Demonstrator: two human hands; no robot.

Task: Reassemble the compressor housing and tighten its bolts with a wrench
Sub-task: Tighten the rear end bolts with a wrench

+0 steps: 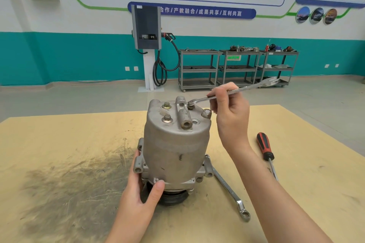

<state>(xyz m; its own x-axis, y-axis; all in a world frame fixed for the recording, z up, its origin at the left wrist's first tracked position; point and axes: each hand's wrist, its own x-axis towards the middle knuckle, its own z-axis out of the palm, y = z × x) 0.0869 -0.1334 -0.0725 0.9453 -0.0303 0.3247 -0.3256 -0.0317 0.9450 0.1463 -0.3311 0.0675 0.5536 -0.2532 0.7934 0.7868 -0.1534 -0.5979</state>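
Right hand (230, 110) fingers grip wrench (235, 90) on bolt (190, 107); left hand (141, 189) grips compressor (175, 148).

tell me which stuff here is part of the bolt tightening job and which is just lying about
In use:
compressor housing, steadied at its base by the left hand
wrench in the right hand, ring end on a top bolt
other top bolts

Lying about:
spare wrench on the table
red-handled screwdriver

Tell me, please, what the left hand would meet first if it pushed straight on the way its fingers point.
The left hand already grips the compressor at its base, so it would press straight into that housing.
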